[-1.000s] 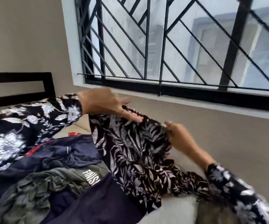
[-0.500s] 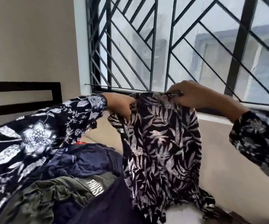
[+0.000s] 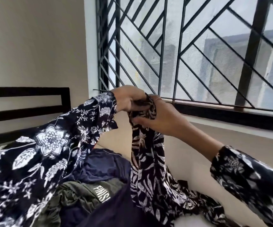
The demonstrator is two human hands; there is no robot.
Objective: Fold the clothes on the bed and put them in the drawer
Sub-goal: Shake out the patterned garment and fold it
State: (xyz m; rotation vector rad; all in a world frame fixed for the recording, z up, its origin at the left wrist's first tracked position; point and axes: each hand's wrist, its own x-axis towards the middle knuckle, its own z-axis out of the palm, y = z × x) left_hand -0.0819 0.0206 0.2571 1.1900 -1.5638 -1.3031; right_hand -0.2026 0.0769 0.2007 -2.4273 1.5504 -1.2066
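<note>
At 12 o'clock above the bed [image 3: 189, 222], left hand [image 3: 129, 99] and right hand [image 3: 162, 118] both pinch the leaf-print garment [image 3: 147, 161] top edge, brought together; it hangs over the clothes pile [image 3: 90, 190] at 6 o'clock. Likely first lengthwise fold; next lay flat, fold again.

Soft, cool daylight enters through the large window with a black diagonal metal grille [image 3: 181, 49] at far right and lights the scene evenly, moderately bright. The panes look hazy and washed out, with the grey building beyond them out of focus. The plain beige wall [image 3: 34, 43] at far left is evenly lit, without hard shadows. The dark heap of navy and olive clothes [image 3: 90, 190] near the bottom lies in dimmer shade. Wide-angle distortion tilts and bends the grille bars, and the near right floral-print sleeve [image 3: 255, 182] is smeared by blur.
</note>
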